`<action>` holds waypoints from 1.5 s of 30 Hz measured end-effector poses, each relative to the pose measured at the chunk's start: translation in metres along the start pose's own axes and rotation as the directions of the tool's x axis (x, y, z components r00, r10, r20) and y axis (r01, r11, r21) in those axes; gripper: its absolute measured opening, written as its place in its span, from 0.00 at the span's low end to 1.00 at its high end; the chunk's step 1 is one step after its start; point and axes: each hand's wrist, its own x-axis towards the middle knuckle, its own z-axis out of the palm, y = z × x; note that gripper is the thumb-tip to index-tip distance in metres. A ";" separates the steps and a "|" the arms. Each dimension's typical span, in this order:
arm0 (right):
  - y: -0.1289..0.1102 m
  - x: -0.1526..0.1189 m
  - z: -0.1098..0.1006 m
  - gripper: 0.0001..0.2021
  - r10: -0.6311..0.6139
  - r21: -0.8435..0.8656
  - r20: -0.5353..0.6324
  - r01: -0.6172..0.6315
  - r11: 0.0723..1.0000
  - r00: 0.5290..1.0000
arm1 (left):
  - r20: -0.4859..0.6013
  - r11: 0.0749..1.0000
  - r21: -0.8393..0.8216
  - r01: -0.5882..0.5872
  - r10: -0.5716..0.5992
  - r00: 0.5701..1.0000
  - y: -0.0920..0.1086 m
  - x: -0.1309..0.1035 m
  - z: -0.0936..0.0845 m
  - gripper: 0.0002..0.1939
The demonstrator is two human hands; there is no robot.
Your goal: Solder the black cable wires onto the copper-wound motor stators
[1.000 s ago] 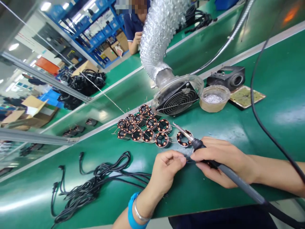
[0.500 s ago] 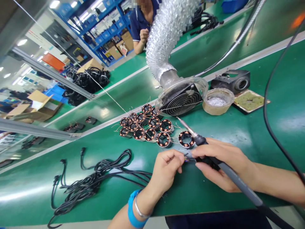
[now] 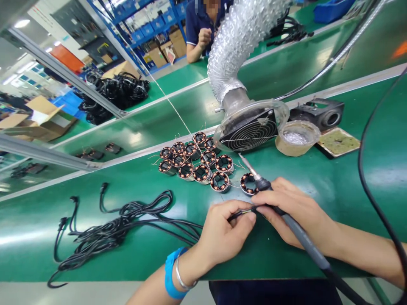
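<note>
My left hand (image 3: 222,235) is closed on the end of a black cable (image 3: 235,215), from which thin wires show between thumb and forefinger. My right hand (image 3: 300,214) grips a soldering iron (image 3: 263,184), its bare tip pointing up and left, away from me. The same hand's thumb and forefinger meet a dark piece at the wire ends, too small to make out. Just behind my fingers a single copper-wound stator (image 3: 246,183) stands on the green bench, partly hidden by the iron. Several more stators (image 3: 202,173) cluster to its left, with loose wire ends sticking out.
A fume extractor with a round grille (image 3: 251,134) hangs on a silver duct (image 3: 227,55). Beside it are a solder pot (image 3: 297,137), a yellowish sponge tray (image 3: 340,143) and a black iron holder (image 3: 321,113). Black power cords (image 3: 124,224) lie left. Across the bench sits a person (image 3: 203,29).
My left hand now has the cable end lying across its fingers, wires turned toward my right hand. Both hands still meet in front of the single stator. The camera view has shifted slightly.
</note>
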 end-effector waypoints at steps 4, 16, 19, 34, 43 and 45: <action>-0.003 -0.008 0.008 0.11 0.028 -0.014 -0.008 -0.028 0.999 1.000 | 0.120 0.992 -0.026 -0.120 0.122 0.985 0.014 -0.025 0.000 0.21; -0.005 -0.032 -0.014 0.15 0.041 -0.024 0.022 -0.041 0.999 0.999 | -0.059 0.977 0.206 -0.058 0.071 0.996 -0.002 0.016 -0.022 0.19; -0.001 -0.040 -0.023 0.14 0.036 -0.005 -0.003 -0.036 0.999 0.999 | -0.018 0.891 0.426 -0.155 0.180 0.984 0.002 0.023 -0.013 0.21; 0.038 -0.049 -0.011 0.23 0.038 0.049 0.151 -0.046 0.998 0.988 | 0.147 0.818 0.555 -0.152 0.084 0.986 0.013 0.035 -0.021 0.15; 0.040 -0.049 -0.011 0.23 0.046 0.029 0.105 -0.050 0.998 0.993 | 0.323 0.912 -0.285 0.296 -0.200 0.925 0.015 0.054 -0.010 0.13; 0.039 -0.047 -0.010 0.23 0.038 0.032 0.102 -0.042 0.999 0.994 | 0.322 0.882 -0.309 0.355 -0.255 0.912 0.017 0.050 -0.010 0.17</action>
